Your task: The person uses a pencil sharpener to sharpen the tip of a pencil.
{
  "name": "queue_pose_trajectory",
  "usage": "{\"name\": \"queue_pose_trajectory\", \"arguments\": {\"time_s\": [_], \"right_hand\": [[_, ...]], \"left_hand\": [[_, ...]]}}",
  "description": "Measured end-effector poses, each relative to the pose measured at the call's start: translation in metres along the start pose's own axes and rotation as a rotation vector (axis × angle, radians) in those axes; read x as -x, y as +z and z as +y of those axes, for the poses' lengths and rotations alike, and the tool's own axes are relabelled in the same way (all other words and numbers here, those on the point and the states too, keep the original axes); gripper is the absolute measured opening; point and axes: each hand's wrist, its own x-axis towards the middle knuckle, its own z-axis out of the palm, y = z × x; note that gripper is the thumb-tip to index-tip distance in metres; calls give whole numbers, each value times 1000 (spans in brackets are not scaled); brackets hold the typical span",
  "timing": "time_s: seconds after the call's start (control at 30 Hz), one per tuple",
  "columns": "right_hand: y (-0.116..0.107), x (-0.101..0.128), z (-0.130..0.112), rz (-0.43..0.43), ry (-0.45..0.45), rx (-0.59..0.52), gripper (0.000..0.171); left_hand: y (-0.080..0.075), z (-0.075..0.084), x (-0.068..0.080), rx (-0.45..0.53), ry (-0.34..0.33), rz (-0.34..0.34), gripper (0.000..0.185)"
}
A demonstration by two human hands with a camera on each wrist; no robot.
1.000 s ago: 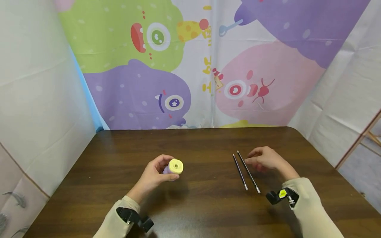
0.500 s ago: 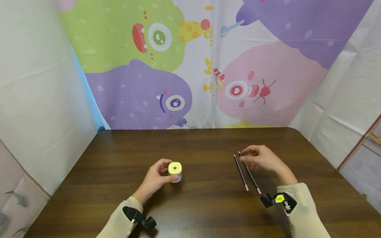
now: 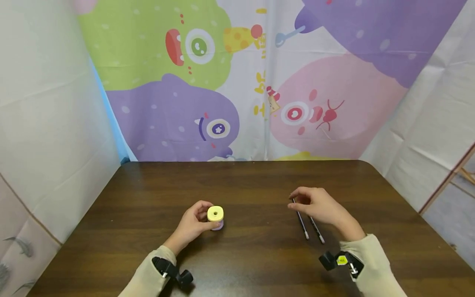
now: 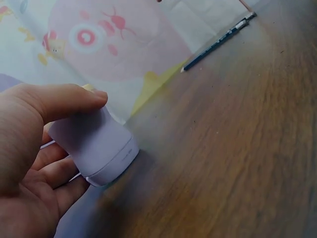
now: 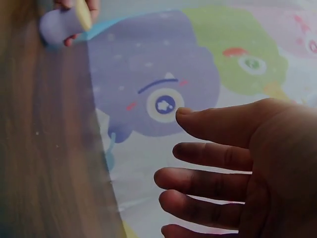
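Observation:
My left hand (image 3: 190, 226) grips a small pencil sharpener (image 3: 215, 213) with a yellow top and a purple body. A round hole shows in the top, which faces up. In the left wrist view, the thumb lies along the purple body (image 4: 96, 144), and its base is at or just above the table. My right hand (image 3: 322, 207) hovers over two dark pencils, one on the left (image 3: 302, 227) and one on the right (image 3: 316, 231), hiding their far parts. In the right wrist view, its fingers (image 5: 208, 183) are spread from the thumb with nothing between them.
The brown wooden table (image 3: 252, 264) reaches back to a cartoon-printed curtain (image 3: 245, 136). White cloth (image 3: 48, 103) hangs on the left side, and more white cloth (image 3: 419, 136) on the right. A camera is strapped to each wrist.
My left hand has brought the sharpener down and nearer, tilting its yellow top upward. The right hand has moved left from beside the pencils to above them.

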Motion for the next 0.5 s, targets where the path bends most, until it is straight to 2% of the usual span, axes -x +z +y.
{"name": "queue_pose_trajectory", "arguments": {"time_s": [0.23,0.37,0.5], "right_hand": [[14,2,-8,-7,-154,186,19],[21,4,-9,47,-233,294,20],[30,6,-4,115,-250,422,23]], "left_hand": [[-1,-3,0,-3,0,-1,47],[-2,-4,-1,-26,0,7,47],[-3,-3,-2,-66,3,17,53]]}}
